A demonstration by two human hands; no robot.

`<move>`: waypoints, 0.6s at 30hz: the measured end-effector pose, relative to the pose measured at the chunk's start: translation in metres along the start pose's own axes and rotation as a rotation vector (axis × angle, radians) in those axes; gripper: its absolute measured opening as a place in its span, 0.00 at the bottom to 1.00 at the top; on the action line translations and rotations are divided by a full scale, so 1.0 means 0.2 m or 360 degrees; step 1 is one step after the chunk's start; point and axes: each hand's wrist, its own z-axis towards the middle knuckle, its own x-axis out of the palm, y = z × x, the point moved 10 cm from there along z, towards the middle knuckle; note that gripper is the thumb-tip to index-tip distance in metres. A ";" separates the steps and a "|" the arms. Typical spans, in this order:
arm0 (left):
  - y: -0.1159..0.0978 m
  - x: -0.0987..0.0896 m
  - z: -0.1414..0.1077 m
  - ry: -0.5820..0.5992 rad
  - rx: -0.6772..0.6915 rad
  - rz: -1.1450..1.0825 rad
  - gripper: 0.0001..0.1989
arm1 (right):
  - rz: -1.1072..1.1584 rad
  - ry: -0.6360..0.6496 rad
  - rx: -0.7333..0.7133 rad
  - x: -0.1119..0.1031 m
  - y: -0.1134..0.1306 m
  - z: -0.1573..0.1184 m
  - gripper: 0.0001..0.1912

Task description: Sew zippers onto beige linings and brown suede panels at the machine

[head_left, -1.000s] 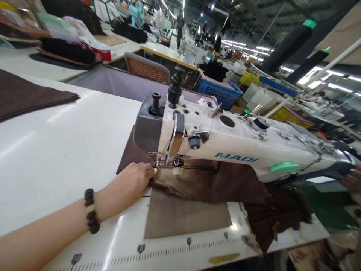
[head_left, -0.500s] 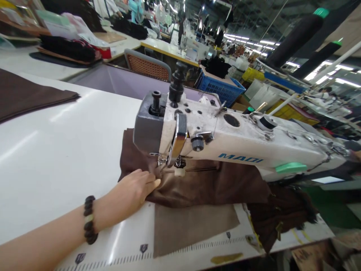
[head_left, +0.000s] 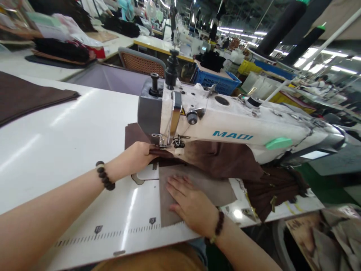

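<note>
My left hand (head_left: 137, 160) is closed on the folded front edge of dark brown fabric (head_left: 231, 160), just left of the needle area of the white sewing machine (head_left: 203, 120). Its fingertips are partly hidden by the fold. The fabric runs under the machine's arm to the right. My right hand (head_left: 191, 201) lies flat with fingers stretched out on a thin grey-brown sheet (head_left: 217, 188), which rests on the white table in front of the machine. The sheet's far edge is tucked beneath the brown fabric.
More brown fabric (head_left: 31, 96) lies at the table's left. Bunched brown pieces with zipper pulls (head_left: 272, 192) are at the right. A printed ruler scale (head_left: 124, 235) runs along the front edge. Behind the machine stand a chair (head_left: 142, 64) and a blue crate (head_left: 217, 79).
My right hand has come into view and onto the grey-brown sheet. My left hand has lifted and folded back the brown fabric's front edge, baring more of the sheet and a metal plate.
</note>
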 end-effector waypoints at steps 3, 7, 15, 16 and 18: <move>0.01 -0.02 0.00 0.0001 -0.0044 -0.0062 0.18 | 0.0080 0.0141 0.0110 0.10 -0.03 0.05 0.22; -0.01 -0.04 -0.01 -0.0038 -0.0060 -0.0096 0.22 | 0.0037 0.0232 0.0419 0.03 -0.12 0.12 0.21; -0.03 0.02 -0.01 -0.0014 -0.0024 0.0067 0.15 | 0.0319 0.0329 0.0730 -0.02 -0.27 0.29 0.45; -0.04 0.03 -0.02 -0.0046 -0.0017 0.0151 0.18 | 0.0328 0.0332 0.0740 -0.01 -0.28 0.29 0.45; -0.07 0.03 -0.05 -0.0103 0.0013 0.0253 0.15 | 0.0319 0.0343 0.0748 -0.01 -0.28 0.28 0.45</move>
